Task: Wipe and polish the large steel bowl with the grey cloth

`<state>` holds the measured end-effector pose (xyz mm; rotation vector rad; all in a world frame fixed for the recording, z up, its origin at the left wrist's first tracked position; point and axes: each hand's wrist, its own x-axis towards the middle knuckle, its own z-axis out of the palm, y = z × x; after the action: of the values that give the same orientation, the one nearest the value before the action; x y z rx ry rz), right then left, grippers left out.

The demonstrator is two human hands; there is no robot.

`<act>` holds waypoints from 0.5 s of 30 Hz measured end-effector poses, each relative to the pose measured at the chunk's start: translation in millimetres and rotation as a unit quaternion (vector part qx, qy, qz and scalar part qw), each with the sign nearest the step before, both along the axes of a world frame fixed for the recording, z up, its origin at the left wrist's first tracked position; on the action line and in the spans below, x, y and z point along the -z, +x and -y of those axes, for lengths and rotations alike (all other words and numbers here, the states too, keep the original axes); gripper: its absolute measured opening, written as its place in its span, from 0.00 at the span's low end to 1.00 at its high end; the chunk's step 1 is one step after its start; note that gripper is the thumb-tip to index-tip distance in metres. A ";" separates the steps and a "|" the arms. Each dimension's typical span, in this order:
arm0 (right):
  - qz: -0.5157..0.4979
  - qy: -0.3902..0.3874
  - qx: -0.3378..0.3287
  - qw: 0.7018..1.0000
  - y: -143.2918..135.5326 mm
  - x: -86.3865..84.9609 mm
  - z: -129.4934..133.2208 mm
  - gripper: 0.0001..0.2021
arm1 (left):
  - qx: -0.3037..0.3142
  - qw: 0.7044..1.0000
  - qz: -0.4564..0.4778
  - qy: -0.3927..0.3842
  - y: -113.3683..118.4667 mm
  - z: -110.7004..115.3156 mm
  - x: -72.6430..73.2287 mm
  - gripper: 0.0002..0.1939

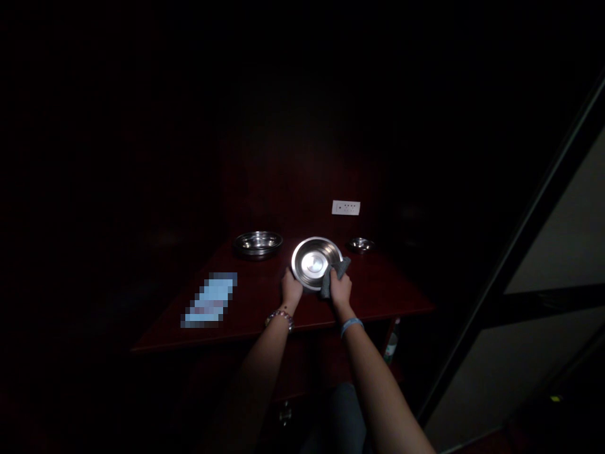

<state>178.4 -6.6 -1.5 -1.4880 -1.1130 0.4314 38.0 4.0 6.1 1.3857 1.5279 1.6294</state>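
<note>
A shiny steel bowl point(314, 261) is held up over the front half of a dark red table, its inside tilted toward me. My left hand point(292, 289) grips the bowl's lower left rim, a beaded bracelet on its wrist. My right hand point(340, 287) is closed on a grey cloth point(328, 282), pressing it against the bowl's right rim; a blue band circles that wrist. Behind to the left stand stacked steel bowls or plates point(258, 243). A smaller steel bowl point(361, 244) sits at the back right.
The table point(378, 293) ends at a front edge close to my forearms. A blurred, pale blue flat item point(212, 301) lies at the left. On the back wall is a white socket panel point(346, 207). Below the table's right side stands a bottle point(391, 345). Surroundings are very dark.
</note>
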 end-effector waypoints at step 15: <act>0.002 -0.015 -0.004 1.000 -1.9 -7.4 6.9 0.17 | -0.051 0.998 -0.014 -0.026 -2.3 5.5 -4.7 0.11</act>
<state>176.4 -13.5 5.9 -1.5107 -1.1206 0.4527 35.6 -1.5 10.8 1.3263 1.6707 1.6242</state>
